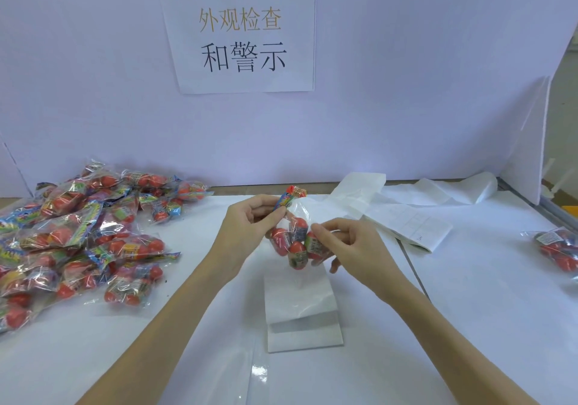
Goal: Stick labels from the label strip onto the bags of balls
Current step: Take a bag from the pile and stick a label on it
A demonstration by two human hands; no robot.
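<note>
A clear bag of red balls (pixel 292 242) hangs above the middle of the white table. My left hand (pixel 250 226) pinches the bag near its colourful header card, which sticks up behind my fingers. My right hand (pixel 341 242) pinches the clear film on the bag's right side, thumb and forefinger together. I cannot tell whether a label is under those fingers. The label strip (pixel 413 223) lies unrolled at the back right, its loose end near the wall.
A big heap of several ball bags (pixel 81 235) covers the table's left side. One more bag (pixel 560 248) lies at the far right edge. A folded white sheet (pixel 301 310) lies under my hands. A white wall with a paper sign (pixel 240 29) stands behind.
</note>
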